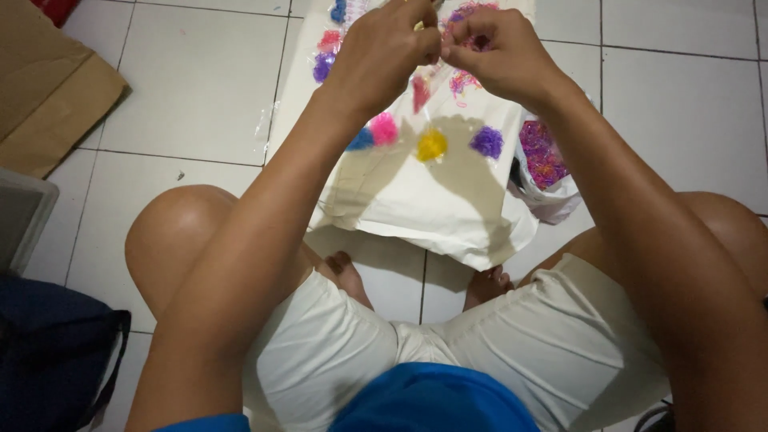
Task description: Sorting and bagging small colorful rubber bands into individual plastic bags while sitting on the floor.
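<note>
Pinching something too small to tell, left hand [382, 54] and right hand [496, 50] meet fingertip to fingertip above the white sheet [416, 192] of coloured band piles on the floor.

Both arms are reaching forward, wrists bent inward. The left hand [382, 50] and right hand [498, 50] are meeting, fingers [460, 56] pinching together.

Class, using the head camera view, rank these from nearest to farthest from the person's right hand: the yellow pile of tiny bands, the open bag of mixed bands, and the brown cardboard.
From the right hand:
1. Open bag of mixed bands, just below the wrist, right side.
2. Yellow pile, on the white sheet, centre.
3. Brown cardboard, far left on the floor.
</note>
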